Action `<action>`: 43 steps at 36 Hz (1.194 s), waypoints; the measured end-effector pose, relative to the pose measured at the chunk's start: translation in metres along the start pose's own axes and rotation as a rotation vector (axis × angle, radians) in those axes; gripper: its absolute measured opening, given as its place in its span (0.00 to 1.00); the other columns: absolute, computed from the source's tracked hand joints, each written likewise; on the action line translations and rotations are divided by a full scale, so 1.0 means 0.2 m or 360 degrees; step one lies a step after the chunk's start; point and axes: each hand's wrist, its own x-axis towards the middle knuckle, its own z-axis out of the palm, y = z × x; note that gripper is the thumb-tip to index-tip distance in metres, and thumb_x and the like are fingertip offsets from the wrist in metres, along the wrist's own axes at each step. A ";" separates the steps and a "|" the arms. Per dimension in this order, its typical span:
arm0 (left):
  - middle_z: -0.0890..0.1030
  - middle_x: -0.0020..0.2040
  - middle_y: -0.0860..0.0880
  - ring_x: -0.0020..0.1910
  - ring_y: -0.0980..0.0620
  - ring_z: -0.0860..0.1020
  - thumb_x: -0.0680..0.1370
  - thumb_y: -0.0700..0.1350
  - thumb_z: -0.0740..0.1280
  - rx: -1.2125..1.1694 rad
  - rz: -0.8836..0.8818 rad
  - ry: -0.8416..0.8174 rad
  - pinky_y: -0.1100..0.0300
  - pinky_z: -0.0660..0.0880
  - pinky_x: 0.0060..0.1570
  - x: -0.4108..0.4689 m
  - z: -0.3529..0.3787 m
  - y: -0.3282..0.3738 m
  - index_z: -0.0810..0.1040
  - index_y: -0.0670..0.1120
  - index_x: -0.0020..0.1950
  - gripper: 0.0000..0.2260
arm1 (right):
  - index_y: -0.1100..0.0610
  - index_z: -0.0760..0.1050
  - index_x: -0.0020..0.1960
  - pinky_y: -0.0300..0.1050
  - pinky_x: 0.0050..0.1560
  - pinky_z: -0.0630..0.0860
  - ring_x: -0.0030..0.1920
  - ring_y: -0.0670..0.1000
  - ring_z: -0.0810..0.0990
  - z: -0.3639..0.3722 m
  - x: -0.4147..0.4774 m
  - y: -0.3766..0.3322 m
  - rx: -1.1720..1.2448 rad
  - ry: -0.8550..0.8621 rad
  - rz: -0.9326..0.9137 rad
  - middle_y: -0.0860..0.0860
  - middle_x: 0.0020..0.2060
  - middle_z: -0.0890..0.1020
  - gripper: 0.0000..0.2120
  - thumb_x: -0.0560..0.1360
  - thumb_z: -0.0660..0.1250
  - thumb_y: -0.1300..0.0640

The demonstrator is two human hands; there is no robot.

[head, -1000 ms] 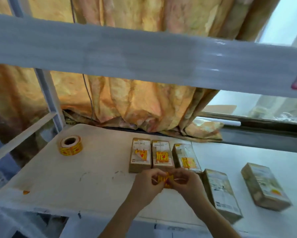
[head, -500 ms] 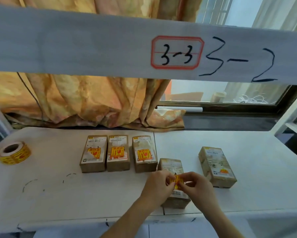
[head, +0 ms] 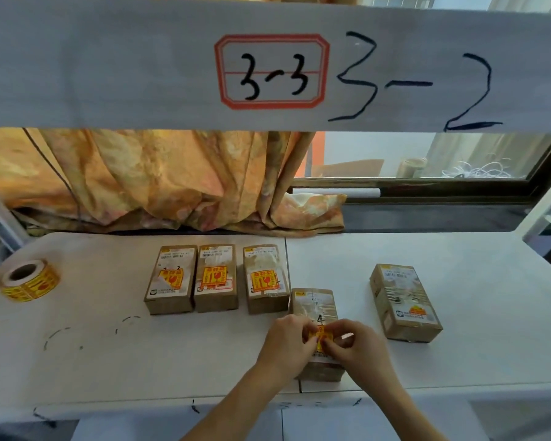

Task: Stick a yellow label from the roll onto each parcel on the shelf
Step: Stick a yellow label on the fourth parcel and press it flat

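On the white shelf board (head: 458, 329), near its front edge, lies the brown parcel (head: 314, 302) that serves as reference here.

- Yellow label (head: 323, 336): over the reference parcel's top face, pinched at its left edge by the left hand (head: 286, 342) and at its right edge by the right hand (head: 360, 348). The fingertips of both are closed on it. Whether it already adheres cannot be told. The hands hide the parcel's near half.
- Three brown parcels (head: 216, 278): a close row just left of and behind the reference parcel, each bearing a yellow-and-red label on its white shipping slip.
- Fifth parcel (head: 403, 303): to the right of the reference parcel and apart from it. Its slip shows a small orange mark.
- Roll of yellow labels (head: 26, 281): far left of the reference parcel, lying flat.
- Orange curtain (head: 172, 179) and window (head: 426, 154): behind it, beyond the board.
- Upper shelf beam (head: 108, 65): above it, across the top of the view.

Writing: a red-framed sticker (head: 272, 71) on the beam reads "3-3", and "3-2" is handwritten beside it. The print on the labels and slips is too small to read.

Change from a second ago: the hands and label were in front of the row of three and are now over the reference parcel. The roll and parcels have not shifted.
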 end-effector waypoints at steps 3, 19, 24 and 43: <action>0.82 0.49 0.49 0.41 0.58 0.75 0.76 0.44 0.67 -0.0008 -0.0012 0.0026 0.74 0.71 0.40 -0.01 0.01 -0.01 0.80 0.48 0.55 0.09 | 0.44 0.81 0.45 0.34 0.38 0.77 0.35 0.43 0.81 0.02 0.01 0.01 -0.0009 0.0000 -0.0010 0.46 0.40 0.82 0.08 0.67 0.74 0.52; 0.75 0.51 0.47 0.49 0.52 0.76 0.77 0.46 0.66 0.0071 -0.0058 0.0031 0.65 0.75 0.51 -0.04 0.02 -0.03 0.78 0.52 0.59 0.11 | 0.30 0.73 0.45 0.32 0.37 0.68 0.39 0.45 0.74 0.04 0.01 0.03 -0.0099 -0.0056 -0.0103 0.48 0.40 0.72 0.13 0.69 0.72 0.48; 0.74 0.52 0.46 0.49 0.52 0.75 0.77 0.46 0.65 0.0114 -0.0045 0.0010 0.64 0.75 0.51 -0.04 0.03 -0.04 0.75 0.53 0.63 0.15 | 0.30 0.74 0.45 0.32 0.36 0.67 0.37 0.44 0.73 0.00 0.02 0.07 -0.0108 -0.0073 -0.0107 0.48 0.41 0.74 0.13 0.68 0.73 0.46; 0.70 0.49 0.51 0.48 0.55 0.72 0.76 0.53 0.66 0.0096 -0.0083 -0.0148 0.66 0.70 0.48 -0.06 -0.02 -0.12 0.70 0.54 0.68 0.21 | 0.43 0.81 0.50 0.32 0.34 0.70 0.34 0.48 0.76 0.00 -0.03 0.11 -0.0241 0.0035 -0.0200 0.44 0.38 0.76 0.12 0.67 0.74 0.48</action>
